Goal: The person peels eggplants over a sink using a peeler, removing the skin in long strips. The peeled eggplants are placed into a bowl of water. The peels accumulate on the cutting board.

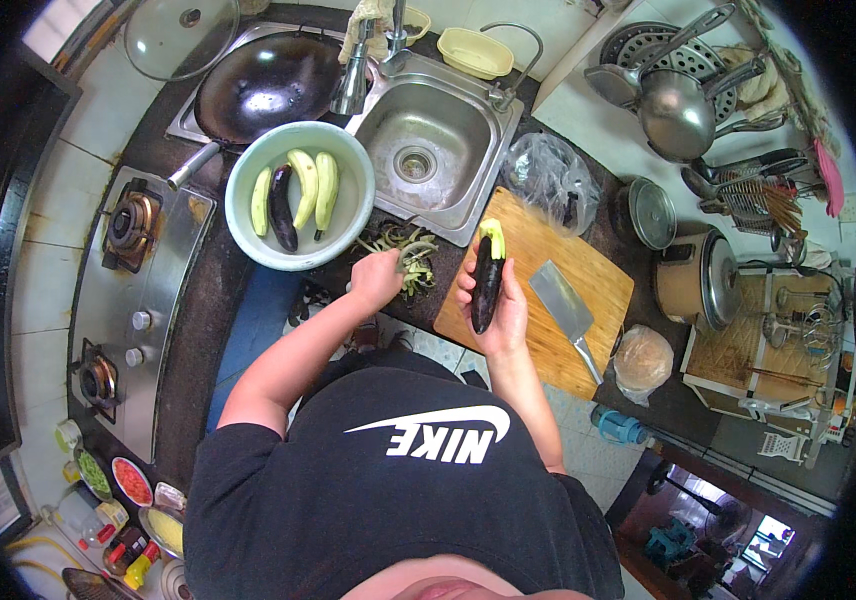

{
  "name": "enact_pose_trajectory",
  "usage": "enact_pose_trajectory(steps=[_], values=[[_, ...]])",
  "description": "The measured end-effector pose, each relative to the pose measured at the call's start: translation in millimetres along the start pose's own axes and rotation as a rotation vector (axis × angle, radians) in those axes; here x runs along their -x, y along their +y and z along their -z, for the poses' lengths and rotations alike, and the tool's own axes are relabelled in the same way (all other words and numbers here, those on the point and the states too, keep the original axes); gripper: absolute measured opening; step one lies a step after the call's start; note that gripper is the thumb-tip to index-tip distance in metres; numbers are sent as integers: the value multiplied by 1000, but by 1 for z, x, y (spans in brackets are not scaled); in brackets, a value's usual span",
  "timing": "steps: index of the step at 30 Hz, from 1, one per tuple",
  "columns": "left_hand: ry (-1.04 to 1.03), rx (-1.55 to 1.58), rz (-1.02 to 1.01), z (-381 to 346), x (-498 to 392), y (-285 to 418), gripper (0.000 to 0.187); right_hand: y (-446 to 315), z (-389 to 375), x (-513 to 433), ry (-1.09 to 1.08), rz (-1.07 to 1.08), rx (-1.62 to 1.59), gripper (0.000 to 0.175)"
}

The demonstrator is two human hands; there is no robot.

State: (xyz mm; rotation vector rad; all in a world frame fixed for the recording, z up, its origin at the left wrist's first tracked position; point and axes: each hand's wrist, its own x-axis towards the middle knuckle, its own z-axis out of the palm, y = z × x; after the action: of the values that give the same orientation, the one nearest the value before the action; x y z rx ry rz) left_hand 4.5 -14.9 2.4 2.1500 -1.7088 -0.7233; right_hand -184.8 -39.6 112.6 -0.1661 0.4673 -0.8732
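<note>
A dark purple eggplant (485, 289) is held upright in my right hand (507, 315), over the left part of a wooden cutting board (608, 289). Its far end is peeled to pale green flesh; the rest keeps its skin. My left hand (377, 279) is closed around a curved tool, seemingly a peeler (414, 249), above a heap of peelings (419, 277) on the counter. The peeler's working end is hard to make out. A cleaver (563, 300) lies flat on the board. Beyond my left hand, a light basin (237, 217) holds several peeled eggplants (306, 187) and one unpeeled eggplant (278, 210).
The steel sink (435, 127) is behind the peelings, under a faucet (351, 82). A wok (270, 86) stands left of it. A gas stove (150, 277) is at left. Plastic bags (552, 180), a rice cooker (687, 277) and a bagged round item (643, 356) line the right side.
</note>
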Motion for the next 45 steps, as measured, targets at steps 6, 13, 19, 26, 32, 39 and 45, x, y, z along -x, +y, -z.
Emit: enact_pose_trajectory(steps=[6,13,19,26,32,39,45], values=[[-37,-24,-39,-2,2,3,19,2,9,2,-16,-25,15,50],[150,-75,-189,-18,-9,-7,14,3,6,8,16,-7,125,51],[200,176,-119,-5,-6,-4,29,2,7,11,33,8,156,50],[347,431,-297,93,15,83,50,6,0,14,68,20,198,45],[406,100,-596,118,15,105,58,4,-13,24,71,14,338,38],[403,73,-535,117,29,115,58,-1,-18,31,-59,81,372,41],[418,104,-476,104,36,121,54,11,-23,34,55,150,281,42]])
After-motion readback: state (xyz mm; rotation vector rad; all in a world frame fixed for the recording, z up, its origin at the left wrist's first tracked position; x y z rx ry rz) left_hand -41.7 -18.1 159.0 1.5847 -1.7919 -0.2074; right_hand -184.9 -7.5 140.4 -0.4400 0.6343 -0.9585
